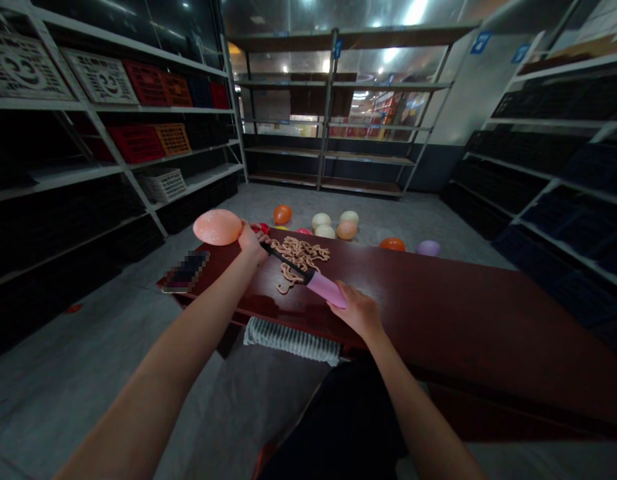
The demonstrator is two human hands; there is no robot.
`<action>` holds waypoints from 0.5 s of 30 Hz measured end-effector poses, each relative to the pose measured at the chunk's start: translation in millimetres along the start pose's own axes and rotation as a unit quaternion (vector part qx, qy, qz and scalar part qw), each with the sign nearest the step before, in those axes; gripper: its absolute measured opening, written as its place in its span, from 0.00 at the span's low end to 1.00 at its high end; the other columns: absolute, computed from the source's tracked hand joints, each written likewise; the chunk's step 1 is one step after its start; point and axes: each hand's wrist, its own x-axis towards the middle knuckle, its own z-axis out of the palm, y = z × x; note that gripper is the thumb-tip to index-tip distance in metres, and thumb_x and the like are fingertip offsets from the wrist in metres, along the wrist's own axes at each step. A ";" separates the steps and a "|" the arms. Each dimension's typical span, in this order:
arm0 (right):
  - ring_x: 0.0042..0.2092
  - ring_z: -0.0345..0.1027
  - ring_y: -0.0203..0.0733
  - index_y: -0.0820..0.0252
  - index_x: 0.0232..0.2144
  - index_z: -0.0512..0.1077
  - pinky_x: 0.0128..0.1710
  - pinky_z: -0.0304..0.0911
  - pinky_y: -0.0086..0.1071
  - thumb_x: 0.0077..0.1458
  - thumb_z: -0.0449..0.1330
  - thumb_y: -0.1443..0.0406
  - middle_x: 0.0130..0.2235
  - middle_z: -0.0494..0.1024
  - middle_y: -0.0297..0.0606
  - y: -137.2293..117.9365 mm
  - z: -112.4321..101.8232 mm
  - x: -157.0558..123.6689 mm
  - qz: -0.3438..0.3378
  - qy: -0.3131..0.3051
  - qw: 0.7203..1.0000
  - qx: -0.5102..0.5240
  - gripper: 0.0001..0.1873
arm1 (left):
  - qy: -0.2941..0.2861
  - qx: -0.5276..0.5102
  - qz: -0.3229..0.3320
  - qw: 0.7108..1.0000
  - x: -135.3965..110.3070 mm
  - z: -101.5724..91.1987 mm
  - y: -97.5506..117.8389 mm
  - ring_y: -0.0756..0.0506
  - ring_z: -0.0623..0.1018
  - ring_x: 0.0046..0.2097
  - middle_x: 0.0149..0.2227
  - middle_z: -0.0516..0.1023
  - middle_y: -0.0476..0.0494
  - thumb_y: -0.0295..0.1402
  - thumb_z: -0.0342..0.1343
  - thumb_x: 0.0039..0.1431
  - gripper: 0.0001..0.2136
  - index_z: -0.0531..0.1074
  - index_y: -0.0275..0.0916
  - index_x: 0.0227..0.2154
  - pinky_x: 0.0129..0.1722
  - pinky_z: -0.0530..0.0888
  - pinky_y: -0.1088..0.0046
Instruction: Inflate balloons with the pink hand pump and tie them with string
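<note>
A peach-coloured balloon (218, 227), partly inflated, hangs out to the left of my left hand (251, 239). The fingers of that hand are closed around the balloon's neck, at the tip of a hand pump's black rod; the exact joint is hidden. My right hand (359, 309) is wrapped round the pink barrel of the balloon pump (325, 289). The pump slants across the table, its black part towards my left hand. Just behind it lies a loose heap of beige, twisted, uninflated balloons (301, 251) on the dark red table (428, 300).
A phone-like dark object (187, 271), blurred out, lies at the table's left end. Several inflated balloons (347, 230) rest on the floor beyond. A grey ribbed cloth (291, 340) sits under the near edge. Shelves with crates (143, 83) line the left; more racks stand behind and right.
</note>
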 end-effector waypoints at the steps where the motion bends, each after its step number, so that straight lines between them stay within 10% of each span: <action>1: 0.40 0.79 0.44 0.58 0.56 0.73 0.40 0.68 0.32 0.60 0.63 0.58 0.45 0.85 0.43 0.3 0.5 0.0 -0.001 0.004 1.000 0.002 0.23 | 0.008 0.007 -0.007 1.000 2.2 2.7 6.3 0.55 0.51 0.13 0.14 0.47 0.59 0.51 0.52 0.70 0.25 0.55 0.41 0.22 0.13 0.52 0.79; 15: 0.36 0.77 0.44 0.57 0.54 0.75 0.34 0.61 0.33 0.57 0.65 0.59 0.40 0.84 0.40 9.1 2.9 0.6 0.046 0.041 0.997 -0.038 0.23 | -0.012 0.021 0.049 0.999 -2.9 17.8 -37.4 0.56 0.51 0.14 0.14 0.47 0.59 0.56 0.60 0.63 0.30 0.51 0.41 0.21 0.15 0.53 0.78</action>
